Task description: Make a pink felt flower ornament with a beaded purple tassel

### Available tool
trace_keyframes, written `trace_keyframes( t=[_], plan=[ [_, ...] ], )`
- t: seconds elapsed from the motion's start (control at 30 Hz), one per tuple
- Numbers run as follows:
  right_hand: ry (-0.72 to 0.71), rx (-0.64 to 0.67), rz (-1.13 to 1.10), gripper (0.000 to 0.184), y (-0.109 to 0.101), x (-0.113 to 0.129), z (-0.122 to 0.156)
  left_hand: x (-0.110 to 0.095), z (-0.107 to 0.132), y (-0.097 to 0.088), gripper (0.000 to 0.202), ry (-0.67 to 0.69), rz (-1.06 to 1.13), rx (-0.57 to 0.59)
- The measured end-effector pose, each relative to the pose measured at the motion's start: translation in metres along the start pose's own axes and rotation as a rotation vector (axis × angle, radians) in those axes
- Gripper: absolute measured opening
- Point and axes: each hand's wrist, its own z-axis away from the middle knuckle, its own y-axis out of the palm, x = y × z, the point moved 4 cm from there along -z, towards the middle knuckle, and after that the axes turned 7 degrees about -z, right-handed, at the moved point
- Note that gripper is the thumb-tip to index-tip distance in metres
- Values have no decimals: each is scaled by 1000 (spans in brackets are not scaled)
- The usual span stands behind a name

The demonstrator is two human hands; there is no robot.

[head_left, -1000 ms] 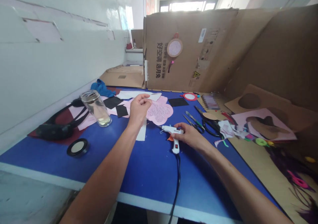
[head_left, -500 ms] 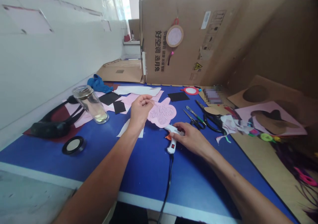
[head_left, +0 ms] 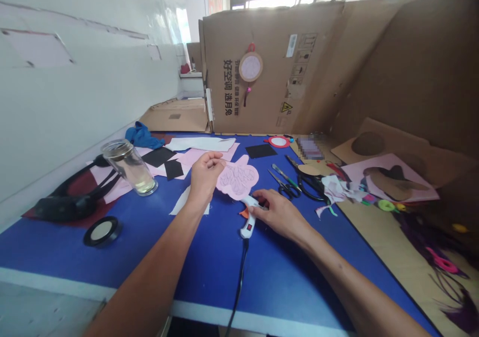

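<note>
My left hand (head_left: pixel 205 175) hovers over the blue table (head_left: pixel 112 262) with its fingers curled together, and I see nothing held in them. Just to its right lies a pink foam cut-out (head_left: pixel 237 178) with wavy lines drawn on it. My right hand (head_left: pixel 277 213) is wrapped over the top of a white hot glue gun (head_left: pixel 249 216), whose front end reaches the cut-out's lower edge. A black power cord (head_left: pixel 237 287) runs from the gun's base toward the table's near edge. An orange scrap (head_left: pixel 244 212) peeks out from beneath the gun.
A glass jar (head_left: pixel 129 167) and a black tape roll (head_left: pixel 102 231) stand left. Scissors (head_left: pixel 284 187) and black-handled pliers (head_left: pixel 310 187) lie right. Pink and black foam sheets (head_left: pixel 160 156) lie ahead. Cardboard panels (head_left: pixel 262 63) rise behind.
The view has swung slightly, shifting the scene left. My right hand has closed over the glue gun's top, and the gun now sits closer to the pink cut-out.
</note>
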Motion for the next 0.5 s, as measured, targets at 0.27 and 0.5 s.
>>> trace_keyframes(
  t=[0.27, 0.5],
  plan=[
    [-9, -16, -46, 47, 0, -9, -4, 4, -1, -1, 28, -6, 68, -18],
    [-54, -227, -205, 45, -23, -28, -14, -3, 3, 1, 33, -30, 124, -9]
  ],
)
